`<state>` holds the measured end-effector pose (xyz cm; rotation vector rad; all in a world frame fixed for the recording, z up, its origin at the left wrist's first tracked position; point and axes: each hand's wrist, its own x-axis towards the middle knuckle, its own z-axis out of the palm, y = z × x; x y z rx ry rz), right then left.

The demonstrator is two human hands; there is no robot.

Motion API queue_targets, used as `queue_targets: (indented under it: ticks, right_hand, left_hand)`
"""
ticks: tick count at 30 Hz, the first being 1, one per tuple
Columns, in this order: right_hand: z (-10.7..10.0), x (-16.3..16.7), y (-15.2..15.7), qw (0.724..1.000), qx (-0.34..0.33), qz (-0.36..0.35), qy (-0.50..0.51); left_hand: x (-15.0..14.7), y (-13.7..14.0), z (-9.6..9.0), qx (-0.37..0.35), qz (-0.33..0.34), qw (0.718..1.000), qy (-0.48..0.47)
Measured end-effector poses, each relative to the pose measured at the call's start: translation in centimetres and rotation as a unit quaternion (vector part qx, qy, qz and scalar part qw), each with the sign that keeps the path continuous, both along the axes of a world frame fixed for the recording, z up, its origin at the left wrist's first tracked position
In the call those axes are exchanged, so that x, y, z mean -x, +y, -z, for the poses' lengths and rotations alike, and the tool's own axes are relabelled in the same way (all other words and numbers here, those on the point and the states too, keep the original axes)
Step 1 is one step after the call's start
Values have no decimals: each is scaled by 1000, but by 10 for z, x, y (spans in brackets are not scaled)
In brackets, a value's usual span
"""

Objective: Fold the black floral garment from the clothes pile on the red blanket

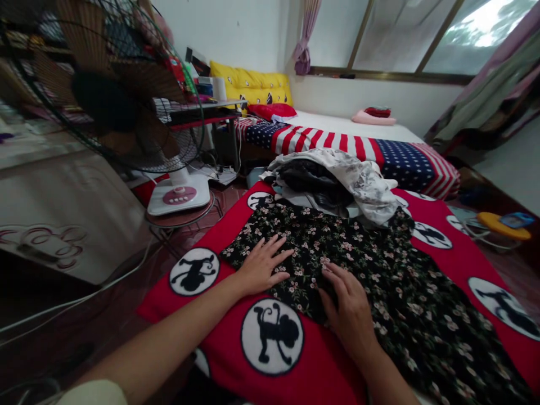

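A black garment with a small pink-and-white flower print (379,270) lies spread out on a red cloth with monkey pictures in white circles (228,360). My left hand (264,267) rests flat on the garment's left part, its fingers spread. Over its middle, my right hand (346,301) touches the fabric with bent fingers, the thumb a little apart from them. I see no cloth pinched in either hand. Just beyond the garment sits a heap of clothes, with a white patterned piece (363,180) draped over shiny black ones (314,180).
An electric fan (181,194) stands on a round stool at the left, its cord running along the floor. Behind the heap is a bed with a stars-and-stripes cover (324,140). A yellow-topped stool (502,225) is at the right, below hanging clothes (476,107).
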<state>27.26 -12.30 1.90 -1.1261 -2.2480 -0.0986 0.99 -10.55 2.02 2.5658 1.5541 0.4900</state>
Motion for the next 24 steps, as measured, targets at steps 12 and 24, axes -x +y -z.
queue_targets:
  ticks: [12,24]
  right_hand:
    - [15,-19,-26,989,64,47,-126]
    - [22,-22,-15,995,39,65,66]
  left_hand:
    - [49,-35,8,-31,-168,985,32]
    - [81,22,-21,-11,-279,951,-132]
